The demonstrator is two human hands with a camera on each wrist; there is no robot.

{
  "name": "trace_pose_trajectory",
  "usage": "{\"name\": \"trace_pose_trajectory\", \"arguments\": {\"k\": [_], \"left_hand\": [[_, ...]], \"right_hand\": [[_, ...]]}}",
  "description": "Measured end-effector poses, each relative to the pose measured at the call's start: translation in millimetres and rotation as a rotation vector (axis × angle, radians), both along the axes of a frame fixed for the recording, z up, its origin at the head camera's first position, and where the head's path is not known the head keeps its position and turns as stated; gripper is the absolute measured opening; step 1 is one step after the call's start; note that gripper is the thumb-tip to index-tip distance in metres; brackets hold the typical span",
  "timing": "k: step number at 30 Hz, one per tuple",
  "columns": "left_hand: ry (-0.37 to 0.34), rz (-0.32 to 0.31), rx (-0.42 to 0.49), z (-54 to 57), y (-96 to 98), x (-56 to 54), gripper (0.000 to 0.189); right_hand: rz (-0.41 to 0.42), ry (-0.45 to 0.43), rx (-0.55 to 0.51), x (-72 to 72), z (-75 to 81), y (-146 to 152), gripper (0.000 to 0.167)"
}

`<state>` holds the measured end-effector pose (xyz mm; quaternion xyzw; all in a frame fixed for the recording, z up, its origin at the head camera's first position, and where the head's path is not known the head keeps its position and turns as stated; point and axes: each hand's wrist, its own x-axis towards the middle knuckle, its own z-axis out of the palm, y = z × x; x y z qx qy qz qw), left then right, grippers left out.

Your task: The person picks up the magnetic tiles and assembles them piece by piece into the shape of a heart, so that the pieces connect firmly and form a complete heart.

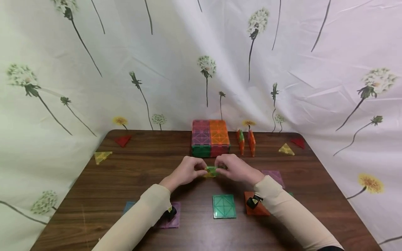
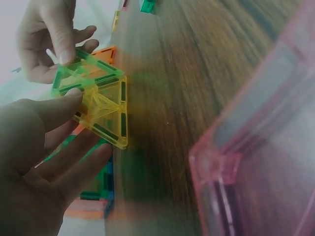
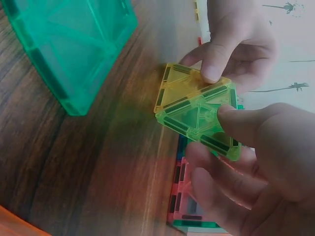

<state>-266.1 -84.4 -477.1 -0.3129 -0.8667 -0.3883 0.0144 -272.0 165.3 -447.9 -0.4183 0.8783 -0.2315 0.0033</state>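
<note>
Above a brown wooden table [image 1: 103, 191], a person's left hand [image 1: 186, 170] pinches a translucent yellow plastic triangle [image 2: 109, 104] against a translucent green plastic triangle [image 3: 192, 118] pinched by the right hand [image 1: 235, 168]; both look light, stiff, slick, best held by the rims.

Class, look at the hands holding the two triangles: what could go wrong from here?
1. The left hand pinches the yellow triangle and the right hand the green triangle; if either grip slips, a piece might drop.
2. The upright tiles stand on narrow edges just beyond the right hand, so a bump could topple them.
</note>
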Motion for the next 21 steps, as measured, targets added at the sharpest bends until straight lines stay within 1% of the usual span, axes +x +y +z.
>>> {"name": "trace_pose_trajectory", "arguments": {"k": [3, 6, 9, 12, 16, 19, 21], "left_hand": [[0.008, -0.010, 0.038, 1.3, 1.2, 0.4, 0.012], [0.004, -0.027, 0.067, 1.2, 2.8, 0.3, 0.011], [0.005, -0.035, 0.068, 0.3, 2.6, -0.7, 0.006], [0.001, -0.040, 0.072, -0.7, 2.3, -1.9, 0.005], [-0.012, -0.046, 0.072, -1.8, 1.7, -2.9, 0.005], [-0.022, -0.050, 0.067, -2.7, 1.0, -3.2, 0.005], [-0.026, -0.053, 0.065, -3.2, 0.5, -3.2, 0.005]], "right_hand": [[-0.016, 0.009, 0.026, 1.2, -1.6, 1, 0.007], [-0.029, 0.012, 0.043, 2.1, -3.3, 2, 0.006], [-0.040, 0.007, 0.047, 2.1, -2.6, 3, 0.005], [-0.058, -0.005, 0.023, 1.5, 0.4, 9, 0.008], [-0.109, -0.005, -0.043, -1.6, 7.0, 30, 0.014], [-0.173, 0.032, -0.086, -4.9, 12.9, 53, 0.011], [-0.234, 0.073, -0.111, -8.0, 16.2, 71, 0.008]]}}
